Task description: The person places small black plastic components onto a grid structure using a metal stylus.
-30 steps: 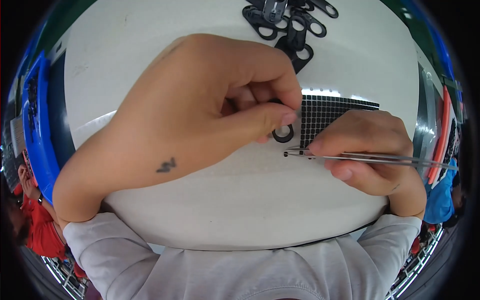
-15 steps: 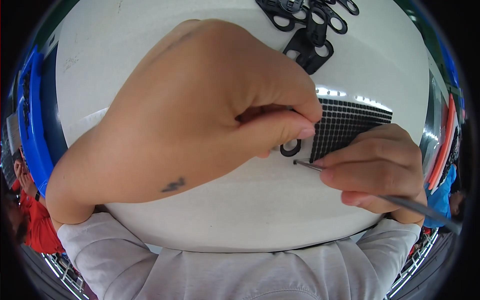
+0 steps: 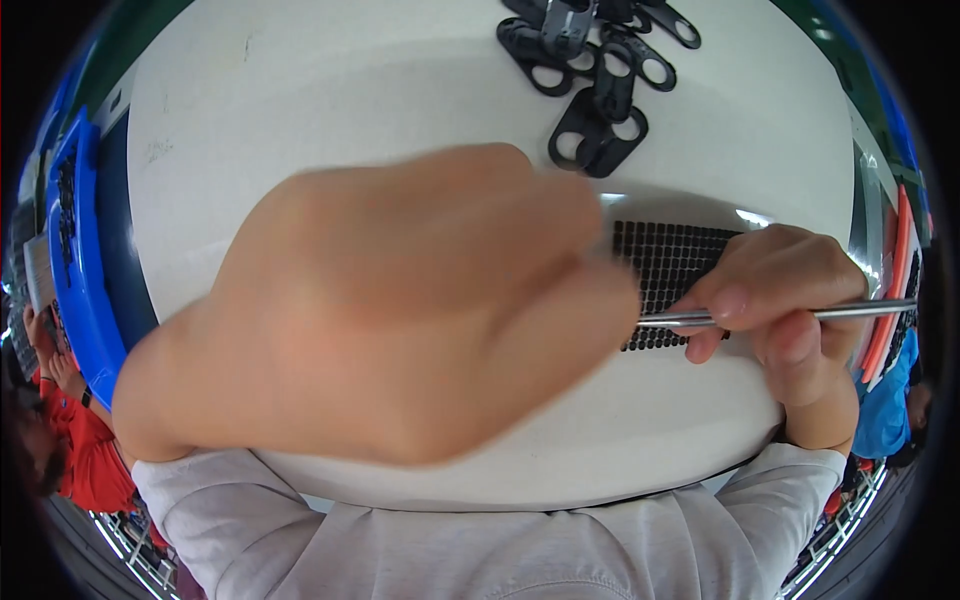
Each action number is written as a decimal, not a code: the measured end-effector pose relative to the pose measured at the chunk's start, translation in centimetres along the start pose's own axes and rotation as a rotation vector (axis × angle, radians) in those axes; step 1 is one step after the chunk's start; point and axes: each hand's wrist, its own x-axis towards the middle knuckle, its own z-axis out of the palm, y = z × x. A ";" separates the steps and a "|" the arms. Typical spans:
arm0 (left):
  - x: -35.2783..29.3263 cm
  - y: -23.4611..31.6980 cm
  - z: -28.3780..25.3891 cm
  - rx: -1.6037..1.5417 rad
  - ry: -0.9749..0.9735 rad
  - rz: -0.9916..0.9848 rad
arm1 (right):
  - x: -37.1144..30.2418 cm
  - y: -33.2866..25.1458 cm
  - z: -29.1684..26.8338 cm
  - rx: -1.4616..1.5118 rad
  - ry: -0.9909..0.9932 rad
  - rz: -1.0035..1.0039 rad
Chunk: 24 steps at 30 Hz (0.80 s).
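Note:
My left hand point(image 3: 430, 310) is turned with its back toward me, its fingers curled in and smeared by motion. Whatever it holds is hidden behind the knuckles. In my right hand point(image 3: 790, 300) a pair of thin metal tweezers point(image 3: 845, 311) is gripped between thumb and fingers and points left. Their tip is covered by my left hand. Under the tweezers lies a sheet of small black square pads point(image 3: 670, 255) on a shiny backing, partly covered by both hands.
Beyond my hands is a loose pile of black plastic parts with round holes point(image 3: 610, 90) on the white table point(image 3: 300, 110). A blue tray point(image 3: 85, 260) stands at the left edge. People in red point(image 3: 95, 460) and blue point(image 3: 888, 405) are off to the sides.
My left hand has rolled over and come nearer to me; the black ring end seen below its fingers is now hidden. My right hand has turned the tweezers from slanting to nearly level.

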 end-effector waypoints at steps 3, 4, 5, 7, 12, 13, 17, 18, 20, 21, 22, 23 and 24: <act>-1.9 0.4 -0.7 0.188 -0.047 0.062 | 0.8 -0.4 2.3 0.013 0.188 0.139; -2.6 0.2 -0.9 0.258 -0.030 0.057 | 1.2 -0.3 3.1 0.014 0.213 0.149; -2.8 0.1 -1.4 0.268 -0.026 0.054 | 1.4 -0.4 3.3 0.014 0.215 0.151; -2.9 -0.3 -2.6 0.147 -0.138 -0.055 | 1.6 -0.6 3.4 0.049 0.187 0.138; -2.4 -0.5 -2.1 -0.678 -0.065 -0.699 | 1.9 0.0 3.2 -0.015 0.125 0.000; -2.3 -0.4 -2.1 -0.785 -0.118 -0.823 | 2.1 0.1 3.2 -0.164 0.066 -0.108; -2.2 -0.8 -2.0 -0.767 -0.111 -0.880 | 2.6 0.2 4.0 -0.409 -0.010 -0.216; -2.4 -0.9 -1.9 -0.739 -0.102 -0.830 | 2.7 0.3 4.3 -0.454 0.018 -0.226; -2.6 -1.0 -1.6 -0.719 -0.092 -0.780 | 2.7 0.4 4.5 -0.489 0.005 -0.249; -2.5 -1.0 -1.6 -0.711 -0.093 -0.751 | 2.7 0.3 4.5 -0.528 -0.004 -0.274; -2.4 -1.0 -1.5 -0.703 -0.095 -0.721 | 2.6 0.2 4.6 -0.528 -0.007 -0.267; -2.3 -0.6 -1.5 -0.704 -0.093 -0.726 | 2.5 0.2 4.8 -0.539 0.009 -0.259; -2.1 0.1 -1.3 -0.699 -0.053 -0.819 | 2.5 0.1 5.0 -0.550 0.026 -0.251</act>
